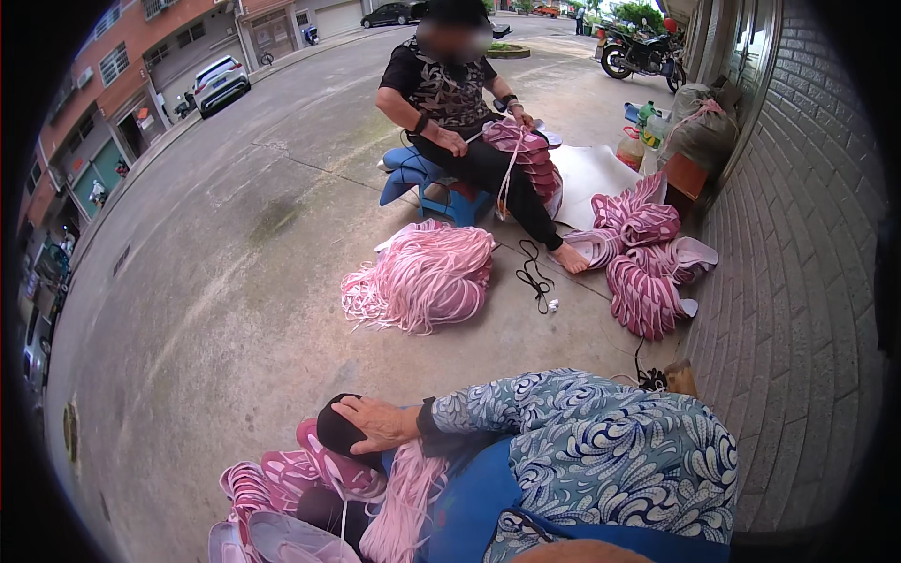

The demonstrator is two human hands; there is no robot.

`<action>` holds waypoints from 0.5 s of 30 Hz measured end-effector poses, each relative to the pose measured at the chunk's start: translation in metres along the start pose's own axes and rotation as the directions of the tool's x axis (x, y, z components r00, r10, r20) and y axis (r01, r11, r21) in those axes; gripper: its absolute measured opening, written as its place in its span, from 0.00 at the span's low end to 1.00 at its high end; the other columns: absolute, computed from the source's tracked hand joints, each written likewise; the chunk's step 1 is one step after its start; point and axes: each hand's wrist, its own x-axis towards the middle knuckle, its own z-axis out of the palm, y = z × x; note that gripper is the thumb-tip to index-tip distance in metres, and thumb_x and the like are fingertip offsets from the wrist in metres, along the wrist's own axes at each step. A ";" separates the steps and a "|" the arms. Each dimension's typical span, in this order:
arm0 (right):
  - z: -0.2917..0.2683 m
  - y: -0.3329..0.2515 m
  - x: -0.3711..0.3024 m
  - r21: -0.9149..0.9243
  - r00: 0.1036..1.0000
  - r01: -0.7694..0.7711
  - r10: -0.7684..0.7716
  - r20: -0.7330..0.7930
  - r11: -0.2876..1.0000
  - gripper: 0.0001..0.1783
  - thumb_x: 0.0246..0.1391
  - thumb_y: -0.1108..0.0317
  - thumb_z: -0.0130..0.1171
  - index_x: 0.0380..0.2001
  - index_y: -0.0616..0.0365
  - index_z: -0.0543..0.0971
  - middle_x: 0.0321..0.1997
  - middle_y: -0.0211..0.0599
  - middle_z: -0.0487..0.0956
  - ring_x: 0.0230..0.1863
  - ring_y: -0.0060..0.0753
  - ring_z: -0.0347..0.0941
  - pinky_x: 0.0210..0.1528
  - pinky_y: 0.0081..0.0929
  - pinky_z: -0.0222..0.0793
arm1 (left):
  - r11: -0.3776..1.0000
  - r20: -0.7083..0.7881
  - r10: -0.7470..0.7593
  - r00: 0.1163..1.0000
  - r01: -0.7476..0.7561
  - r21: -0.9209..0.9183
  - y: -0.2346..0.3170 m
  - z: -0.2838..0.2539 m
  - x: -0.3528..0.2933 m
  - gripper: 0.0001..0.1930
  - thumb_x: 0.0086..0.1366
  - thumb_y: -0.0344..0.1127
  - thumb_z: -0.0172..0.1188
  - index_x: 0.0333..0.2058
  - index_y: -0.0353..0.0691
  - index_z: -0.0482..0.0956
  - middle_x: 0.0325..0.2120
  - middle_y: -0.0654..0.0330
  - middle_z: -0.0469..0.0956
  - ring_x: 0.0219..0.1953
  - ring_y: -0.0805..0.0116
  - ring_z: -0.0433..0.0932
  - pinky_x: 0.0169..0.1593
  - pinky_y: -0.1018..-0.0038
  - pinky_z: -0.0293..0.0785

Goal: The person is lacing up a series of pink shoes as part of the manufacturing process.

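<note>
My right hand [377, 425] rests on a rounded, black-clothed knee [336, 433], its fingers loosely spread and nothing visible in them. My arm, in a blue-and-white patterned sleeve [601, 436], reaches across from the right. Just below the hand, a bunch of pale pink shoelaces [405, 507] hangs over my blue apron [474, 511]. Pink shoe uppers [343, 469] lie against the knee, and a nested row of more uppers [246, 490] curves away to the left. Paler uppers [291, 540] sit at the lower edge. I cannot see my left hand.
Opposite me, a person [460, 103] on a blue stool [452, 205] handles laced pink uppers. Between us lies a heap of pink uppers and laces [422, 277]. Right of it are a black cord [535, 277] and stacked uppers [646, 291], near a brick wall [788, 310].
</note>
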 end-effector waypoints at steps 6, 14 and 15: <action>-0.001 -0.008 0.002 0.020 0.997 -0.051 0.049 0.055 0.999 0.47 0.40 0.54 0.62 0.58 0.66 0.53 0.56 0.57 0.60 0.54 0.59 0.61 0.56 0.43 0.59 | 0.984 -0.225 0.036 0.974 0.005 0.177 0.014 -0.039 -0.029 0.13 0.63 0.41 0.53 0.34 0.36 0.75 0.28 0.57 0.76 0.29 0.63 0.74 0.43 0.70 0.68; -0.006 -0.010 -0.003 0.005 0.998 -0.053 0.053 0.044 0.999 0.47 0.40 0.54 0.63 0.58 0.67 0.54 0.56 0.57 0.60 0.54 0.59 0.60 0.56 0.42 0.58 | 0.924 -0.462 0.130 0.878 0.061 0.377 0.030 -0.068 -0.057 0.13 0.63 0.39 0.54 0.39 0.35 0.76 0.32 0.55 0.78 0.32 0.59 0.75 0.51 0.68 0.69; -0.006 -0.011 -0.003 0.005 0.997 -0.063 0.063 0.046 0.998 0.47 0.40 0.54 0.63 0.58 0.67 0.54 0.56 0.57 0.60 0.54 0.59 0.60 0.56 0.42 0.58 | 0.914 -0.483 0.142 0.864 0.073 0.400 0.030 -0.071 -0.059 0.13 0.63 0.38 0.54 0.40 0.35 0.76 0.33 0.55 0.78 0.32 0.59 0.75 0.52 0.68 0.69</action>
